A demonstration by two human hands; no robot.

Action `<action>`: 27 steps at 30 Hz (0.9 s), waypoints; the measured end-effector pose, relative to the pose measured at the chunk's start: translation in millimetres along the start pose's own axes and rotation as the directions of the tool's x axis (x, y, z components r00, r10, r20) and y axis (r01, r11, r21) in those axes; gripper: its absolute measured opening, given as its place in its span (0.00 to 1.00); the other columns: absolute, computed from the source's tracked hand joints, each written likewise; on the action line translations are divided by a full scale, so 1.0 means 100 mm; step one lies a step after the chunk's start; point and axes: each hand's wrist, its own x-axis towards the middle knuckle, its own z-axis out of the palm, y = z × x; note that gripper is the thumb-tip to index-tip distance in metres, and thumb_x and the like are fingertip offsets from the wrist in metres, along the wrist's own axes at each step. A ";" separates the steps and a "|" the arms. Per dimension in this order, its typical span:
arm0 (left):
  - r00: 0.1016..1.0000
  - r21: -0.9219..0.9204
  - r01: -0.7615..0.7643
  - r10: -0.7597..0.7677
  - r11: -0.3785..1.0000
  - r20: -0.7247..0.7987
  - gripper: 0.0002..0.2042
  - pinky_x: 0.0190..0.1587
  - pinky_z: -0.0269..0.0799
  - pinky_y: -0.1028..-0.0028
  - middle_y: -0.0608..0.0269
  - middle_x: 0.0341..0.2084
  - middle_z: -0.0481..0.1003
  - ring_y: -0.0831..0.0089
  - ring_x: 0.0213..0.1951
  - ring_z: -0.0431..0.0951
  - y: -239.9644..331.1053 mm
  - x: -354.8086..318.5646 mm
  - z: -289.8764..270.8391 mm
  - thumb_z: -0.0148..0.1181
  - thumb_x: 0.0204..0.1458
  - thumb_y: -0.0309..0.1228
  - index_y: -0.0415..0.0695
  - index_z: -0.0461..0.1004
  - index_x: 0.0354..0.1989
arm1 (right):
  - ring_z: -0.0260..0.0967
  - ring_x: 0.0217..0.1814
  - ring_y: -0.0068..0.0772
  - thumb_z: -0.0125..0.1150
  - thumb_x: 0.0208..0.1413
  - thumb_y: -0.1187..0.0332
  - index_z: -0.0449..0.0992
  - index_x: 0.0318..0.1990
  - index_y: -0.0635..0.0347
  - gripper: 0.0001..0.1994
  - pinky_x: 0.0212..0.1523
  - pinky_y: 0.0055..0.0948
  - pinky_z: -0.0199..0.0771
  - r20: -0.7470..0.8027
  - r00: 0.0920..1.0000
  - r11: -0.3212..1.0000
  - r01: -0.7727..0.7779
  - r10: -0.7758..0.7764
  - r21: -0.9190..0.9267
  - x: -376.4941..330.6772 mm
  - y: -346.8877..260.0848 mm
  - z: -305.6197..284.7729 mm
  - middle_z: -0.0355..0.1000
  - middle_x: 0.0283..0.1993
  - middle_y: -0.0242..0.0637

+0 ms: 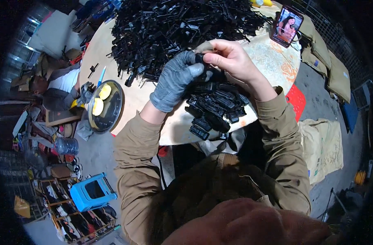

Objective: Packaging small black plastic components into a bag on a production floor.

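In a grey glove, my left hand (174,81) is closed around a small black plastic part (200,58), only a bit of which shows between the fingers. My bare right hand (237,63) pinches the same part from the other side with thumb and fingertips. Something pale covers part of its index finger. Just below my hands, a small pile of black plastic pieces (217,104) lies near the table's front edge. Beyond them rises a large heap of similar black parts (166,36).
A pale round table (272,61) bears the heaps. A phone (287,26) stands far right. At left are a metal plate (118,110) with yellow pieces, a blue pen-like stick (101,75) and another person's gloved hand (85,93). A blue plastic stool (92,192) stands lower left.
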 end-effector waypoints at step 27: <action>0.835 0.693 -0.389 0.550 0.607 -0.013 0.11 0.42 0.67 0.77 0.61 0.35 0.73 0.76 0.37 0.71 -0.09 0.00 -0.07 0.58 0.44 0.21 0.37 0.71 0.38 | 0.50 0.16 0.09 0.49 0.55 0.65 0.67 0.24 0.58 0.11 0.15 0.12 0.48 -0.066 0.985 0.969 -0.169 0.159 -0.180 -0.02 0.00 0.09 0.62 0.18 0.21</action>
